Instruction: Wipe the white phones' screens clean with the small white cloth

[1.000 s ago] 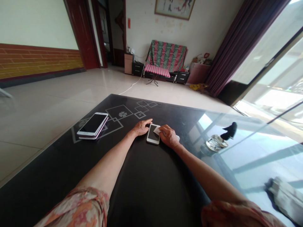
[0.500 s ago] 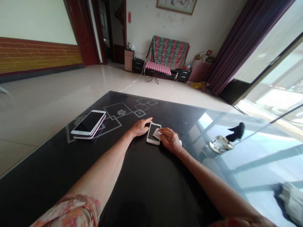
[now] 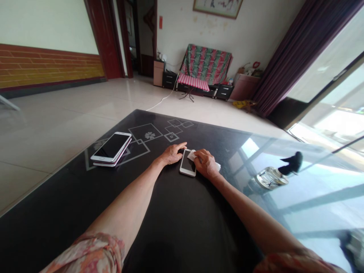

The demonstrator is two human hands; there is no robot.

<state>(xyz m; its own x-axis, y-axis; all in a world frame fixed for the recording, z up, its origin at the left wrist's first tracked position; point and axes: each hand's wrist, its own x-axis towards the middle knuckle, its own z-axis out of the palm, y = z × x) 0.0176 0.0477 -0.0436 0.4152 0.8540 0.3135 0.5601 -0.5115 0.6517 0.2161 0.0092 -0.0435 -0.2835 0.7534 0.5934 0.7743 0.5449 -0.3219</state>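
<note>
A white smartphone with a dark screen lies face up on the black glossy table. My left hand rests at its left edge, fingers stretched out and touching or nearly touching the phone's upper left corner. On the other side, my right hand pinches a folded white tissue against the upper right part of the screen. A bit of the tissue also shows beyond the right side of that hand. Further left, a stack of white phones lies on the table's patterned part.
A clear glass ashtray-like vessel with a black object stands on the table at right. A pale, blurred item sits at the lower right edge. Beyond the table are a striped folding table and a cloth-covered shape.
My right hand has drawn the tissue up and towards the phone's right edge, uncovering more screen. My left hand stays at the phone's left edge. The whole view has shifted slightly.
</note>
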